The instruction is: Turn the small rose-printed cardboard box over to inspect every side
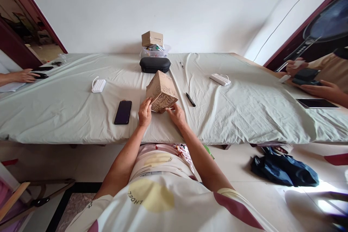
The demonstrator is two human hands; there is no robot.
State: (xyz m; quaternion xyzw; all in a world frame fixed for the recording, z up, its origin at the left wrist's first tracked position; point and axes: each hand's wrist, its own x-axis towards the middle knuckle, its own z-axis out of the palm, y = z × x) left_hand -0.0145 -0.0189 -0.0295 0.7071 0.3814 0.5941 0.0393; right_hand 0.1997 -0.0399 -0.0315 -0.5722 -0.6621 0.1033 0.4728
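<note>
Both my hands hold a cardboard box (162, 92), tilted with one corner toward me, above the cloth-covered table. Dark curling lines are drawn over its near faces. My left hand (145, 113) grips the lower left edge, thumb and fingers closed on the cardboard. At the lower right edge, my right hand (176, 114) pinches the box with its fingertips. To the right of the box lies a black marker (190, 99). A dark phone (123, 112) rests left of my left hand. The underside of the box is hidden.
Behind the box sit a black zip case (154, 65), a clear plastic bin (165, 51) and a smaller carton (152, 38). White power banks (99, 85) (220, 79) lie either side. Other people's hands (24, 76) (312, 83) are at both table ends; a tablet (317, 103) lies right.
</note>
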